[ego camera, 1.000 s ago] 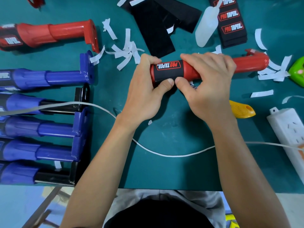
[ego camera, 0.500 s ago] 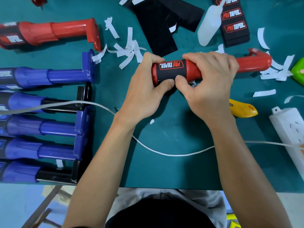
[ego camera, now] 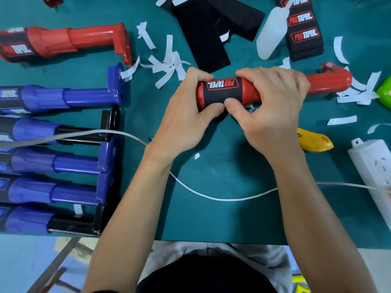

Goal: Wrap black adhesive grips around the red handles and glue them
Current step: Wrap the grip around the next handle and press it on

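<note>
Well to the left of the left hand [ego camera: 186,123], blue handles [ego camera: 63,98] lie in a row on the table [ego camera: 232,218]. This hand grips the left end of the red handle [ego camera: 325,82]. Its fingers [ego camera: 196,74] curl over the top and its thumb presses the lower edge of the black grip [ego camera: 220,92], which is wrapped round that end. The handle's long axis runs left to right, with the wrapped end on the left and the hooked end out past the right fingers. The right hand [ego camera: 273,106] clasps the handle just beside the grip, and its thumb tip touches the left thumb. Compared with one second ago, both hands hold in the same way and the handle points the same way. Beyond the fingers lie loose black grips [ego camera: 203,39] and a white bottle [ego camera: 270,32].
</note>
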{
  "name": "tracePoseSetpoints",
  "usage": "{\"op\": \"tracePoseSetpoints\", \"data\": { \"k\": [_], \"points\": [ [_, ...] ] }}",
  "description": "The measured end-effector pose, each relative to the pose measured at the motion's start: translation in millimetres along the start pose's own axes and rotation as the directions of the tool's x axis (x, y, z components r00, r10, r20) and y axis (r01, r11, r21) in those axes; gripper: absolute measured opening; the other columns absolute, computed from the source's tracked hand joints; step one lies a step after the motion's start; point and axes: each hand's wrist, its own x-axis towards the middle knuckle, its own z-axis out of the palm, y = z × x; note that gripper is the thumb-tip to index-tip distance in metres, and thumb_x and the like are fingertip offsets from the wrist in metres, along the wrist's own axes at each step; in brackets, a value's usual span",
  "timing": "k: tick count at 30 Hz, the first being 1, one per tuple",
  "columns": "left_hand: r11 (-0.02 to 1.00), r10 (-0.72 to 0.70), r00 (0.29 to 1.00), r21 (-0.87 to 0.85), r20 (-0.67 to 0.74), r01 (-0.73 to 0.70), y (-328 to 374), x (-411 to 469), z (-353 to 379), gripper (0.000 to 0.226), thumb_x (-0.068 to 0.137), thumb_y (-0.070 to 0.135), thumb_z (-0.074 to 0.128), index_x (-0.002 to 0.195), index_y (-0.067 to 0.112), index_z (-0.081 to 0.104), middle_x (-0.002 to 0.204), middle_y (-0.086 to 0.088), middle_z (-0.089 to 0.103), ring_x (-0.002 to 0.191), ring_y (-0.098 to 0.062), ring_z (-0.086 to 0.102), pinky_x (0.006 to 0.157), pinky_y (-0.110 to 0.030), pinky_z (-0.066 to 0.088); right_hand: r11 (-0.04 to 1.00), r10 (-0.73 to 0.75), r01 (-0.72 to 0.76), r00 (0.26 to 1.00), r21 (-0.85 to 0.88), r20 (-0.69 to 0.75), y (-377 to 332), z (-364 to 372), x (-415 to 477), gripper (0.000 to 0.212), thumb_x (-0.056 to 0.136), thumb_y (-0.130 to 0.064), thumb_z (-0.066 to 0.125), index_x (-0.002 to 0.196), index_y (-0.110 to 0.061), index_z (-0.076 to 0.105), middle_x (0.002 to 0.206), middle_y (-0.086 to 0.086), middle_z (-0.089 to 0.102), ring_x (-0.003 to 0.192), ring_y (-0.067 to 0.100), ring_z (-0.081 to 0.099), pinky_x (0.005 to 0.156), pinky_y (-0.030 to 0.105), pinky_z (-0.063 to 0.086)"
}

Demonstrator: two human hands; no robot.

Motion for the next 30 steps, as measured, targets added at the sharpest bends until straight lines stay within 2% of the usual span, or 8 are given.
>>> {"op": "tracePoseSetpoints", "data": {
  "k": [4,7,11,14,24,30],
  "points": [
    [1.000,-0.006,1.000,0.004,0.011,0.006,-1.5,-0.6,-3.3,0.052,0.084,0.021,0.079,0.128,0.030,0.052,0.109,0.017,0.062,0.098,-0.005,0.060,0.086,-0.019,0.049,1.000,0.000,0.000,1.000,0.021,-0.001,1.0,0.9,-0.1,0.044,0.092,-0.051,0.070,0.127,-0.023,0.069,0.119,-0.009,0.070,0.117,0.019,0.053,0.108,0.034,0.024],
    [1.000,-0.009,0.999,-0.001,0.038,0.009,-3.2,-1.0,-8.4,0.061,0.078,0.016,0.080,0.129,0.034,0.053,0.110,0.017,0.063,0.101,-0.007,0.061,0.092,-0.025,0.051,1.000,0.008,-0.008,1.000,0.030,0.000,1.9,0.8,-0.1,0.045,0.092,-0.050,0.070,0.127,-0.023,0.069,0.120,-0.009,0.070,0.117,0.018,0.052,0.107,0.031,0.022],
    [0.999,-0.005,0.998,-0.049,0.058,0.008,-6.2,-0.4,-14.0,0.058,0.081,0.014,0.079,0.131,0.032,0.057,0.111,0.015,0.065,0.105,-0.012,0.064,0.100,-0.037,0.052,0.999,0.014,-0.015,1.000,0.028,0.011,2.0,0.1,0.1,0.045,0.092,-0.051,0.070,0.128,-0.024,0.069,0.120,-0.009,0.069,0.118,0.017,0.052,0.108,0.030,0.021],
    [0.997,-0.005,0.999,-0.071,0.053,0.009,-7.0,0.4,-13.6,0.056,0.081,0.015,0.079,0.131,0.030,0.058,0.113,0.012,0.066,0.108,-0.015,0.064,0.102,-0.041,0.052,0.999,0.020,-0.020,1.000,0.029,0.020,2.1,-0.1,0.4,0.045,0.092,-0.051,0.069,0.128,-0.024,0.069,0.120,-0.010,0.069,0.118,0.019,0.053,0.108,0.030,0.021],
    [0.995,-0.011,0.999,-0.102,0.038,0.015,-7.2,-0.5,-11.2,0.051,0.085,0.018,0.077,0.131,0.030,0.058,0.112,0.015,0.066,0.107,-0.013,0.064,0.101,-0.040,0.052,0.999,0.032,-0.032,0.999,0.033,0.020,2.1,0.4,0.2,0.045,0.092,-0.052,0.068,0.127,-0.025,0.068,0.117,-0.010,0.069,0.118,0.018,0.053,0.108,0.029,0.020],
    [0.993,-0.016,0.999,-0.113,0.040,0.021,-5.9,-0.3,-10.7,0.047,0.087,0.019,0.075,0.129,0.030,0.058,0.109,0.016,0.066,0.103,-0.011,0.063,0.097,-0.032,0.052,0.999,0.037,-0.038,0.999,0.028,0.023,1.2,-0.1,0.3,0.044,0.092,-0.051,0.068,0.127,-0.024,0.068,0.118,-0.010,0.069,0.119,0.019,0.053,0.109,0.031,0.021]
  ]
}}
